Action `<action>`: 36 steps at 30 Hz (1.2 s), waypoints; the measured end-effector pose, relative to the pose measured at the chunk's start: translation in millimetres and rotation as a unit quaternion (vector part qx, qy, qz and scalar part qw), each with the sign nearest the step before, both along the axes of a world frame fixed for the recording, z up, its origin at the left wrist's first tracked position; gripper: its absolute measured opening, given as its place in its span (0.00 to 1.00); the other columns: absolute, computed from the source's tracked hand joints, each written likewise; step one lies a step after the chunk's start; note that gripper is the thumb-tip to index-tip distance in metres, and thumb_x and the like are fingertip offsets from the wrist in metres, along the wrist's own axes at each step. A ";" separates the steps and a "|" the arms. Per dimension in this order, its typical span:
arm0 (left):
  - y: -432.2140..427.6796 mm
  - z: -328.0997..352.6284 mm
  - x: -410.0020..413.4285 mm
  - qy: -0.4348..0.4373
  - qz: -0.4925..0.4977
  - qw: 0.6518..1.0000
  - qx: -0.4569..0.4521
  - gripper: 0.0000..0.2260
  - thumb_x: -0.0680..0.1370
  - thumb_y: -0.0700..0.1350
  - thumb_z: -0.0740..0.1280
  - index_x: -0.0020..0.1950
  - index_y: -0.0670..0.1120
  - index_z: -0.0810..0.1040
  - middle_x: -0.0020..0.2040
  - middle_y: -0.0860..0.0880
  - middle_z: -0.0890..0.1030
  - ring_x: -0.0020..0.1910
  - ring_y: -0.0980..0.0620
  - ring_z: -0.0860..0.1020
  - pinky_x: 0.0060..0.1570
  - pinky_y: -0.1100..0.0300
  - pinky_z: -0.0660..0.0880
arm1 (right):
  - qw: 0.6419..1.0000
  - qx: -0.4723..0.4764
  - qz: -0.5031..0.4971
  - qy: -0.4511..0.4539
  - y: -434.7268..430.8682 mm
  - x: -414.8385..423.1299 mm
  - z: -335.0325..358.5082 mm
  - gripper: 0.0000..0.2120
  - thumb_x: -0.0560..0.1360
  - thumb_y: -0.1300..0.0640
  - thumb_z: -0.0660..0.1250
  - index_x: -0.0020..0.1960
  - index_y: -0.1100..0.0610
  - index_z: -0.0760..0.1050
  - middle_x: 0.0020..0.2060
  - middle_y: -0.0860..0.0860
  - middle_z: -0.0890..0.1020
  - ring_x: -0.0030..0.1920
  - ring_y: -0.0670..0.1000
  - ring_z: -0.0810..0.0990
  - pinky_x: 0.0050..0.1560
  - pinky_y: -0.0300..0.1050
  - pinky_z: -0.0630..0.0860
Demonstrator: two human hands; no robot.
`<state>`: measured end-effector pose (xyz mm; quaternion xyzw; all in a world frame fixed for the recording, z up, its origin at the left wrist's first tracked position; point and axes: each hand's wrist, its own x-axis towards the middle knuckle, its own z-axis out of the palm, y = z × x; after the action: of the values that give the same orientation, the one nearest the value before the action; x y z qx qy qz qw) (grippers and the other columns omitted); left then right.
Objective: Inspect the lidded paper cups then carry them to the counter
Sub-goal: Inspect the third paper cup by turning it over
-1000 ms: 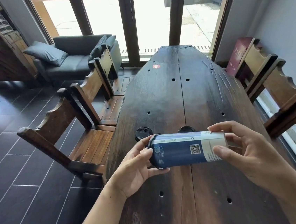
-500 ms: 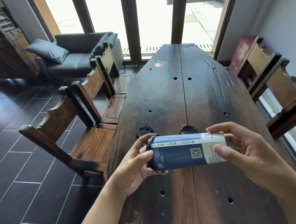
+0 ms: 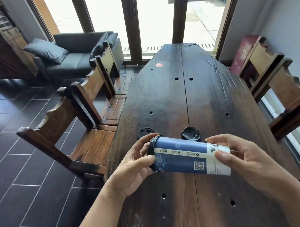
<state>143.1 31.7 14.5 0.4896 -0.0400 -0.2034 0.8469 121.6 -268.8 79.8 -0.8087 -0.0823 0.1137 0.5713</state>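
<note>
Above dark wooden surface (image 3: 180, 95), blue lidded paper cup (image 3: 183, 158) held sideways: left hand (image 3: 133, 172) fingers curl round lid end, right hand (image 3: 246, 158) fingers pinch base. Left black lid (image 3: 145, 133) and right black lid (image 3: 190, 133) sit on surface just behind.

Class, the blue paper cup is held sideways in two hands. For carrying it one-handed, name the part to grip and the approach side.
Probably mid-wall on the blue paper cup, fingers wrapping from the near side: it lies level, lid toward the left hand, so ends allow only a pinch.
</note>
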 end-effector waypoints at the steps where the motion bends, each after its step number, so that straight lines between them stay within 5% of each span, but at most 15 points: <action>1: -0.6 0.5 2.0 0.000 0.000 1.000 0.001 0.30 0.71 0.41 0.75 0.73 0.48 0.74 0.72 0.40 0.75 0.67 0.41 0.77 0.61 0.40 0.78 | 1.000 0.006 0.002 0.009 -0.5 -0.2 -1.5 0.26 0.69 0.37 0.69 0.63 0.46 0.78 0.52 0.46 0.88 0.53 0.50 0.87 0.50 0.46 0.84; 3: -2.4 3.7 7.0 -0.002 -0.003 1.000 0.000 0.36 0.69 0.45 0.80 0.75 0.47 0.72 0.72 0.39 0.75 0.67 0.40 0.77 0.62 0.40 0.77 | 0.999 0.027 0.012 0.032 -3.1 -1.1 -6.5 0.28 0.69 0.39 0.71 0.66 0.50 0.76 0.55 0.47 0.87 0.55 0.50 0.87 0.52 0.42 0.82; 7: -13.2 14.9 18.8 0.000 0.003 1.000 -0.011 0.40 0.68 0.50 0.83 0.76 0.46 0.71 0.69 0.38 0.77 0.62 0.43 0.79 0.59 0.44 0.79 | 0.995 0.035 0.053 0.081 -7.1 -7.7 -20.6 0.30 0.72 0.44 0.73 0.71 0.50 0.73 0.61 0.51 0.85 0.61 0.53 0.84 0.60 0.57 0.81; 11: -35.6 19.6 26.5 0.020 0.029 0.999 -0.018 0.43 0.65 0.52 0.84 0.76 0.46 0.70 0.62 0.41 0.81 0.56 0.47 0.82 0.56 0.51 0.81 | 0.987 0.050 0.094 0.117 -0.5 -14.1 -31.6 0.27 0.74 0.54 0.74 0.71 0.53 0.72 0.60 0.53 0.86 0.60 0.54 0.85 0.62 0.49 0.80; 15: -60.0 11.1 29.3 0.029 0.012 0.999 0.005 0.43 0.67 0.51 0.83 0.77 0.46 0.67 0.68 0.37 0.79 0.64 0.43 0.80 0.58 0.49 0.81 | 0.990 0.079 0.046 0.107 3.4 -17.8 -41.8 0.26 0.74 0.57 0.72 0.71 0.53 0.71 0.60 0.53 0.86 0.60 0.52 0.84 0.58 0.41 0.79; 18: -78.6 3.9 23.4 0.039 -0.019 0.999 0.008 0.37 0.69 0.47 0.82 0.74 0.42 0.71 0.66 0.38 0.81 0.61 0.42 0.82 0.52 0.53 0.82 | 0.990 0.099 0.004 0.101 2.6 -19.6 -50.1 0.26 0.74 0.56 0.72 0.71 0.54 0.70 0.60 0.52 0.85 0.61 0.51 0.84 0.59 0.41 0.78; 23: -107.3 -14.6 18.2 0.027 -0.045 0.997 0.054 0.24 0.74 0.36 0.73 0.69 0.36 0.74 0.65 0.32 0.80 0.65 0.32 0.79 0.60 0.47 0.81 | 0.993 0.061 -0.015 0.100 -8.7 -21.8 -65.7 0.26 0.76 0.55 0.72 0.72 0.50 0.69 0.61 0.47 0.85 0.62 0.48 0.83 0.63 0.42 0.78; 28: -128.8 -28.0 28.5 -0.001 -0.088 0.987 0.136 0.29 0.70 0.43 0.78 0.69 0.40 0.75 0.64 0.39 0.83 0.66 0.35 0.79 0.68 0.37 0.75 | 0.992 0.033 -0.063 0.103 -35.7 -12.7 -76.4 0.28 0.70 0.40 0.74 0.68 0.47 0.75 0.58 0.46 0.86 0.59 0.47 0.84 0.60 0.46 0.80; 36: -189.5 -64.1 60.4 0.001 -0.128 0.961 0.247 0.32 0.69 0.52 0.79 0.71 0.53 0.74 0.63 0.44 0.84 0.62 0.43 0.83 0.65 0.39 0.78 | 0.986 0.014 -0.089 0.141 -97.8 28.6 -111.7 0.23 0.71 0.46 0.78 0.63 0.49 0.79 0.53 0.48 0.88 0.55 0.48 0.86 0.60 0.53 0.81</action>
<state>203.6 -157.8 -49.7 0.6743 -0.0496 -0.3140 0.6665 150.2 -366.6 -31.9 -0.7805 0.0702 0.1740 0.5963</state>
